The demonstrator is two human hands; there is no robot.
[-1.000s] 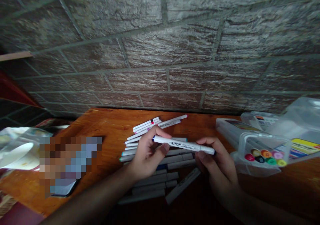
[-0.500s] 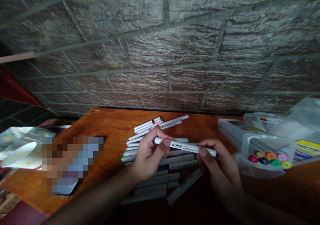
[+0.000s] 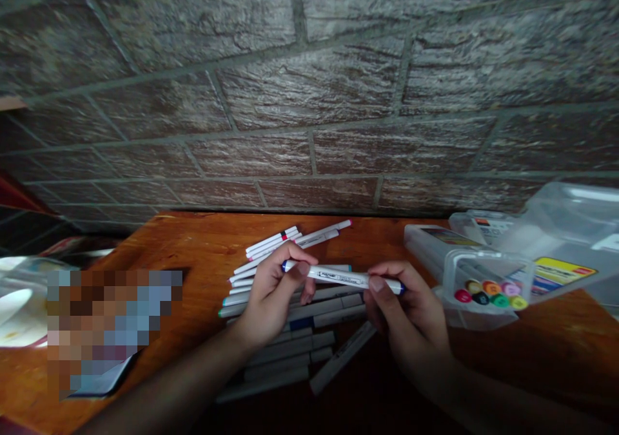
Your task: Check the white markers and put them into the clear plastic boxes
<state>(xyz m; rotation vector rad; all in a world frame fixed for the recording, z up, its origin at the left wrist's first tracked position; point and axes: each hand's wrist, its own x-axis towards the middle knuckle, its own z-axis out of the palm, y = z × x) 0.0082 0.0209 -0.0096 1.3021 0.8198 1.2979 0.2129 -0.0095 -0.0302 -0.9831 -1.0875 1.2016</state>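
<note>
I hold one white marker (image 3: 341, 276) level above the table, blue caps showing at both ends. My left hand (image 3: 273, 293) pinches its left end between thumb and fingers. My right hand (image 3: 409, 306) grips its right end. Beneath and behind my hands lies a loose pile of several white and grey markers (image 3: 290, 338) on the wooden table (image 3: 193, 248). A few more markers (image 3: 290, 236) lie fanned out toward the wall.
A clear plastic case (image 3: 488, 280) with coloured marker caps showing stands open at the right, its lid (image 3: 565, 229) tipped back. A blurred patch (image 3: 109, 325) and a plastic bag (image 3: 19, 293) lie at the left. A brick wall (image 3: 309, 100) rises behind the table.
The view has shifted a little, so everything sits slightly further left. Both hands keep the same marker, and my left thumb has slid along its left end.
</note>
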